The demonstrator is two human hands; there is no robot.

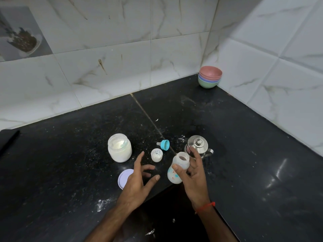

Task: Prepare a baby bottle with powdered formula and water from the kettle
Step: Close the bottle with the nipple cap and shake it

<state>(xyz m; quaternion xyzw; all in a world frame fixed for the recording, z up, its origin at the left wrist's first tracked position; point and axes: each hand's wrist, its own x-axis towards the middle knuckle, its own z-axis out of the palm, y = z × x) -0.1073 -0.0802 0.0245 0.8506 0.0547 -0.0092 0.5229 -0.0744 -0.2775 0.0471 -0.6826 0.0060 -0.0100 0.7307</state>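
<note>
The open baby bottle is tilted just above the black counter; my right hand holds it, thumb across its front and fingers behind it. My left hand hovers beside it with fingers spread, holding nothing. An open jar of white powder stands to the left. Its lilac lid lies partly under my left hand. The blue-ringed teat lies on its side, and the clear bottle cap stands in front of it. A small steel kettle with its lid on sits right behind the bottle.
A stack of coloured bowls sits in the far corner against the tiled walls. White powder is scattered on the counter around the jar and kettle. The counter has an inner edge near my wrists, with a dark gap below.
</note>
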